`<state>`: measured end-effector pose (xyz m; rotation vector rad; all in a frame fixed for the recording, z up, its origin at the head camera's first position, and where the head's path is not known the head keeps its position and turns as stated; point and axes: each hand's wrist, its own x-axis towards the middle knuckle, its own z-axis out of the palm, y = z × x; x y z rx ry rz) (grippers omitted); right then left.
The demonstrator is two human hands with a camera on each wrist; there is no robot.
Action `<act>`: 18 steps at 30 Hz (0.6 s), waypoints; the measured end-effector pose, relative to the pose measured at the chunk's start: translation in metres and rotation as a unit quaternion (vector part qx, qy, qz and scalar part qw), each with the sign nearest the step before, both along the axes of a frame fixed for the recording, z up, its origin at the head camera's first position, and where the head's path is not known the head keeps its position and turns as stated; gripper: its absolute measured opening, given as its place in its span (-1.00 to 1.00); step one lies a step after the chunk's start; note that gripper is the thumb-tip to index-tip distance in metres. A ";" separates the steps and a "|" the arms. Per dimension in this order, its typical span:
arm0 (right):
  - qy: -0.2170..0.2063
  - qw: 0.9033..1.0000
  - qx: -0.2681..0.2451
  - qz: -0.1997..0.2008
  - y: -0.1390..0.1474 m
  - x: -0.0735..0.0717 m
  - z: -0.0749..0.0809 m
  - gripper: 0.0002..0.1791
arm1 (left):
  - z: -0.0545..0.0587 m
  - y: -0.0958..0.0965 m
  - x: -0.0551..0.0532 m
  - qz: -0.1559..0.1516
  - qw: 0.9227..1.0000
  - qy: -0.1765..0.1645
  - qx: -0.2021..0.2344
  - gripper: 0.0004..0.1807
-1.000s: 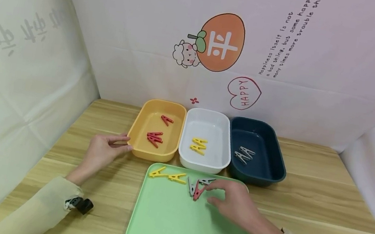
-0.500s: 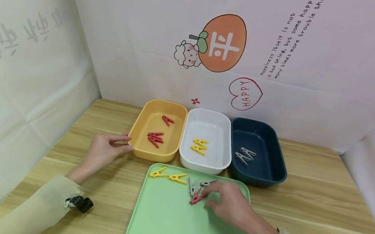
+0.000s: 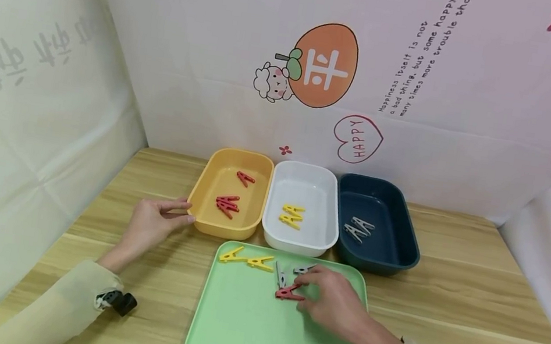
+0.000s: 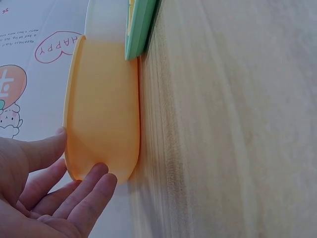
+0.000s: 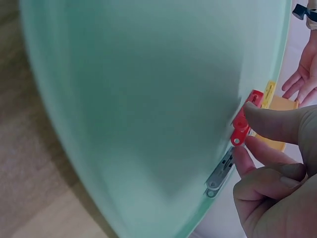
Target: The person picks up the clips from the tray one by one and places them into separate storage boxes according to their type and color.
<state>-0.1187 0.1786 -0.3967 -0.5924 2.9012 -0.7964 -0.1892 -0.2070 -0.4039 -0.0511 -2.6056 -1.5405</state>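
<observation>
On the green tray [image 3: 244, 320], my right hand [image 3: 336, 304] pinches a small red clothespin [image 3: 288, 294] between thumb and forefinger; in the right wrist view the thumb covers part of the red clothespin [image 5: 241, 124]. A grey clothespin [image 3: 281, 277] lies just behind it, and a second grey one [image 3: 301, 270] is partly hidden by the fingers. Two yellow clothespins [image 3: 245, 258] lie near the tray's far left corner. My left hand [image 3: 154, 225] touches the near left side of the yellow bin [image 3: 214, 228] with thumb and fingertips, its fingers fairly straight in the left wrist view [image 4: 74, 193].
Three bins stand side by side behind the tray. The yellow one holds three red clothespins [image 3: 227, 205], the white bin [image 3: 306, 179] two yellow ones [image 3: 291, 216], and the dark blue bin [image 3: 392, 247] two grey ones [image 3: 358, 228]. A printed cloth [image 3: 205, 68] hangs close behind.
The red clothespin has turned from steeply slanted to nearly level and shifted slightly nearer, with the right thumb and forefinger now at its legs. My left hand stays at the yellow bin.
</observation>
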 end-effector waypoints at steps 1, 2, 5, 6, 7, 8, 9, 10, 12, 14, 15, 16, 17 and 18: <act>0.002 1.000 0.001 0.001 0.000 0.000 -0.001 -0.66 | -0.001 0.000 0.000 0.000 1.000 -0.001 0.001 -0.59; 0.006 1.000 0.004 0.001 0.000 0.000 -0.003 -0.67 | -0.002 0.000 0.000 -0.001 1.000 -0.001 0.001 -0.59; 0.019 1.000 0.008 0.001 0.002 0.002 -0.004 -0.68 | -0.002 0.001 0.000 -0.001 1.000 0.002 0.000 -0.58; 0.023 1.000 0.010 0.002 0.004 0.002 -0.004 -0.69 | -0.002 0.001 -0.001 -0.002 1.000 0.003 0.001 -0.58; 0.022 1.000 0.011 0.000 0.005 0.003 -0.005 -0.69 | -0.002 0.000 -0.001 -0.002 1.000 0.003 0.001 -0.58; 0.021 1.000 0.012 -0.003 0.007 0.004 -0.005 -0.69 | -0.002 0.000 -0.001 -0.002 1.000 0.004 0.000 -0.57; 0.020 1.000 0.013 -0.005 0.009 0.005 -0.005 -0.69 | -0.001 0.000 0.000 -0.002 1.000 0.003 0.001 -0.57; 0.019 1.000 0.014 -0.008 0.011 0.005 -0.006 -0.69 | -0.001 0.000 0.000 -0.002 1.000 0.003 0.003 -0.57; 0.016 1.000 0.012 -0.015 0.014 0.006 -0.007 -0.67 | -0.001 0.000 0.000 -0.001 1.000 0.003 0.008 -0.57; 0.018 1.000 0.012 -0.016 0.016 0.008 -0.007 -0.66 | -0.001 0.000 0.001 -0.001 1.000 0.004 0.010 -0.58; 0.021 1.000 0.012 -0.014 0.017 0.008 -0.007 -0.65 | -0.001 0.000 0.001 -0.001 1.000 0.005 0.012 -0.58; 0.023 1.000 0.012 -0.011 0.019 0.009 -0.007 -0.65 | -0.002 0.000 0.001 -0.001 1.000 0.007 0.012 -0.58; 0.024 1.000 0.012 -0.008 0.020 0.010 -0.007 -0.65 | -0.002 0.000 0.001 -0.001 1.000 0.008 0.011 -0.58; 0.025 1.000 0.014 -0.007 0.021 0.010 -0.007 -0.64 | -0.002 0.000 0.001 0.000 1.000 0.009 0.011 -0.59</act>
